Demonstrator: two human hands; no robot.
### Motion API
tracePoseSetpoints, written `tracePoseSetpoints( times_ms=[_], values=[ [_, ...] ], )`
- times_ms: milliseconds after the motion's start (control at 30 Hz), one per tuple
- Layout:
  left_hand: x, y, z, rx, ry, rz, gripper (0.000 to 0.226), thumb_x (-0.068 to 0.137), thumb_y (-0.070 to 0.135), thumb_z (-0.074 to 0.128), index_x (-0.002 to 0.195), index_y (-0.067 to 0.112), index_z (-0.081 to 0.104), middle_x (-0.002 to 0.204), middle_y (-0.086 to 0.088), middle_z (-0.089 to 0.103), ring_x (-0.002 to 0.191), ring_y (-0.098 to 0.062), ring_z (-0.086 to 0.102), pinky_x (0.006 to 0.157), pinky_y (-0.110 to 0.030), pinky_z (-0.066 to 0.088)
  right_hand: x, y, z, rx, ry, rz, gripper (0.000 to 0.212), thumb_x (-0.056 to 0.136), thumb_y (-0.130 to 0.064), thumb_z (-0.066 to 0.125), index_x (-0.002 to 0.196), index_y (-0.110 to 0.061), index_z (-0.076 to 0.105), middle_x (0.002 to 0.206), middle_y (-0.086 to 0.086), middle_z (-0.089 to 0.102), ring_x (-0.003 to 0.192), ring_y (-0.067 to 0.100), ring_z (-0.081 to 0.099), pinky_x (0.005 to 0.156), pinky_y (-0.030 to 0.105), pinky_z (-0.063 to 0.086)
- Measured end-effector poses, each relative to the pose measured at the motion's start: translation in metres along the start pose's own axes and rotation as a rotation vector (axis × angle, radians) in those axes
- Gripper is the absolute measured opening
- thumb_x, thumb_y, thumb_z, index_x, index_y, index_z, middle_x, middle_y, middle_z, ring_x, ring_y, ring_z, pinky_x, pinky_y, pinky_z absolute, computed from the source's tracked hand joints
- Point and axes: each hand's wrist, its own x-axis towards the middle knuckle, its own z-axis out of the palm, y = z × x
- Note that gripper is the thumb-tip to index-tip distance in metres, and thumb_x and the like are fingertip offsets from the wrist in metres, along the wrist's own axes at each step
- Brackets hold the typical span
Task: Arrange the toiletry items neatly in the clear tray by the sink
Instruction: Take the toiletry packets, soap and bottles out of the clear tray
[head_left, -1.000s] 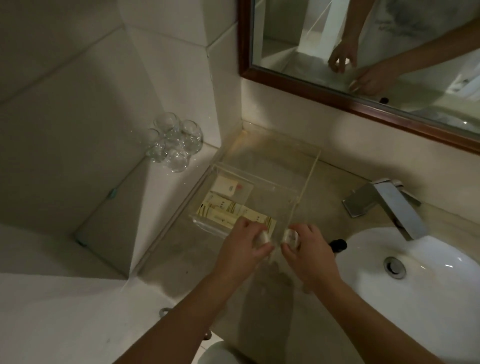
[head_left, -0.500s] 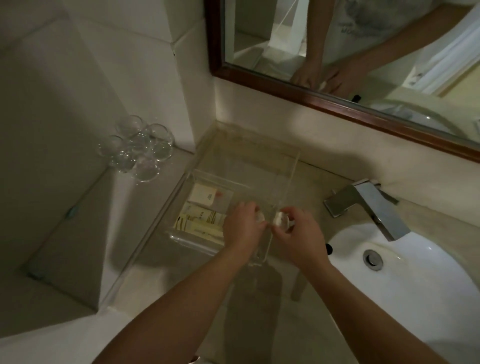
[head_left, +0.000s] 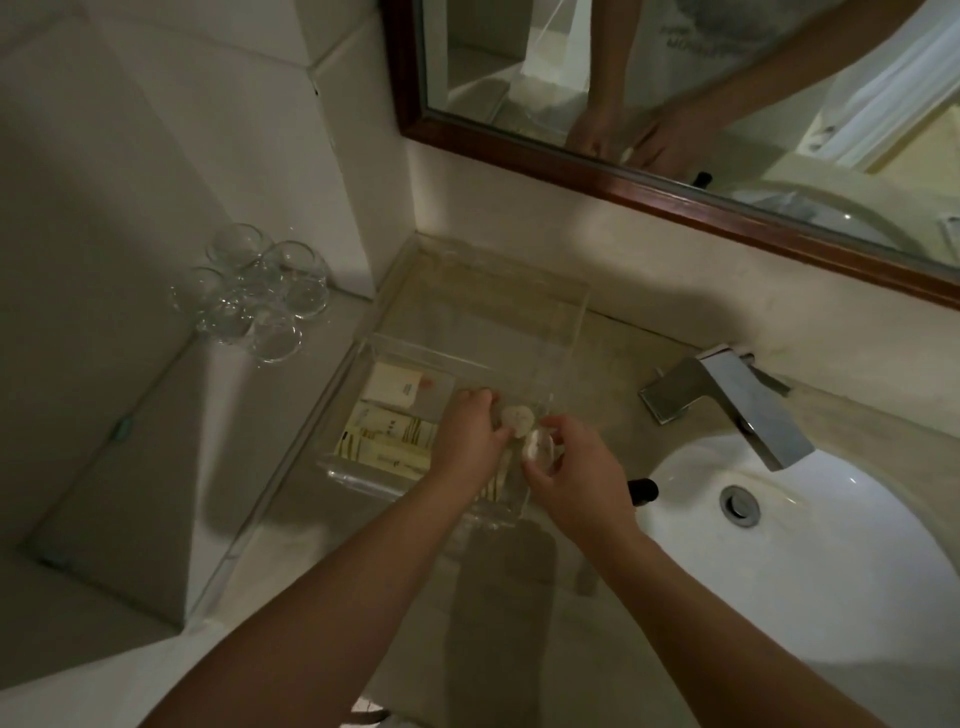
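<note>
The tray (head_left: 566, 312) is clear, its boxes (head_left: 387, 434) cream with gold stripes; the sink (head_left: 831, 545) is white, the mirror frame (head_left: 675, 195) reddish-brown, the worktop (head_left: 613, 353) beige.

Hands (head_left: 467, 439) (head_left: 579, 475) pinch round packets (head_left: 517, 418) at clear tray (head_left: 575, 332)

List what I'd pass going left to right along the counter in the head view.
Drinking glasses → boxed packets → left hand pinching a pale round item → right hand holding a clear round item → faucet.
</note>
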Motion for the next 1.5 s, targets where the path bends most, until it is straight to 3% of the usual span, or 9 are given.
tracePoseSetpoints(
  times_ms=[167, 333, 500, 700, 833, 1100, 1267, 1500],
  values=[
    [0.005, -0.009, -0.015, 0.087, -0.084, 0.064, 0.038, 0.079, 0.028, 0.065, 0.115, 0.016, 0.062, 0.11, -0.008, 0.064, 0.098, -0.024, 0.061, 0.082, -0.037, 0.051, -0.001, -0.006, 0.011, -0.209, -0.033, -0.109, 0.042, 0.082, -0.038, 0.066, 0.121, -0.028, 0.055, 0.11, -0.006, 0.064, 0.097, 0.016, 0.058, 0.079, 0.033, 0.05],
    [0.012, -0.004, -0.019, 0.092, -0.153, 0.142, 0.033, 0.075, 0.031, 0.065, 0.106, 0.02, 0.068, 0.1, -0.007, 0.066, 0.091, -0.026, 0.063, 0.077, -0.036, 0.052, 0.005, -0.009, 0.022, -0.407, 0.017, -0.209, 0.035, 0.078, -0.042, 0.062, 0.111, -0.031, 0.059, 0.095, -0.009, 0.066, 0.08, 0.017, 0.048, 0.067, 0.034, 0.043],
    [0.021, -0.007, -0.018, 0.107, -0.163, 0.125, 0.029, 0.071, 0.031, 0.067, 0.099, 0.026, 0.072, 0.093, -0.001, 0.071, 0.085, -0.021, 0.066, 0.073, -0.033, 0.054, 0.006, -0.006, 0.028, -0.429, 0.071, -0.227, 0.03, 0.071, -0.04, 0.068, 0.097, -0.027, 0.063, 0.079, -0.006, 0.065, 0.071, 0.02, 0.048, 0.06, 0.031, 0.037],
    [0.024, -0.007, -0.013, 0.093, -0.06, 0.026, 0.027, 0.071, 0.041, 0.072, 0.088, 0.02, 0.074, 0.086, 0.0, 0.074, 0.081, -0.02, 0.067, 0.071, -0.032, 0.054, 0.013, -0.012, 0.028, -0.466, 0.054, -0.182, 0.026, 0.077, -0.045, 0.062, 0.094, -0.027, 0.057, 0.08, -0.006, 0.064, 0.078, 0.02, 0.047, 0.068, 0.035, 0.039],
    [0.029, -0.01, -0.017, 0.112, -0.09, 0.011, 0.026, 0.079, 0.037, 0.062, 0.069, 0.013, 0.068, 0.071, -0.007, 0.07, 0.07, -0.026, 0.066, 0.06, -0.03, 0.049, 0.021, -0.016, 0.029, -0.498, 0.05, -0.172, 0.026, 0.08, -0.048, 0.061, 0.094, -0.026, 0.058, 0.084, -0.004, 0.066, 0.084, 0.023, 0.05, 0.072, 0.036, 0.037],
    [0.028, -0.013, -0.018, -0.031, -0.142, 0.057, 0.026, 0.078, 0.03, 0.059, 0.097, 0.021, 0.075, 0.091, -0.001, 0.076, 0.083, -0.019, 0.069, 0.076, -0.037, 0.056, 0.022, -0.009, 0.037, -0.577, 0.095, -0.18, 0.024, 0.082, -0.048, 0.059, 0.091, -0.026, 0.059, 0.094, -0.004, 0.064, 0.088, 0.021, 0.049, 0.071, 0.035, 0.034],
    [0.028, -0.018, -0.02, -0.012, -0.149, 0.043, 0.027, 0.074, 0.029, 0.063, 0.097, 0.021, 0.075, 0.093, 0.0, 0.075, 0.086, -0.019, 0.069, 0.076, -0.037, 0.057, 0.019, -0.003, 0.043, -0.582, 0.143, -0.154, 0.018, 0.08, -0.039, 0.065, 0.089, -0.024, 0.061, 0.101, -0.001, 0.06, 0.09, 0.022, 0.048, 0.07, 0.034, 0.037],
    [0.03, -0.019, -0.015, -0.016, -0.123, 0.029, 0.025, 0.078, 0.029, 0.066, 0.1, 0.021, 0.074, 0.097, 0.0, 0.075, 0.09, -0.017, 0.068, 0.081, -0.037, 0.056, 0.019, -0.007, 0.044, -0.581, 0.137, -0.152, 0.013, 0.078, -0.034, 0.069, 0.083, -0.024, 0.061, 0.089, -0.003, 0.059, 0.083, 0.02, 0.046, 0.065, 0.033, 0.032]
  ],
)
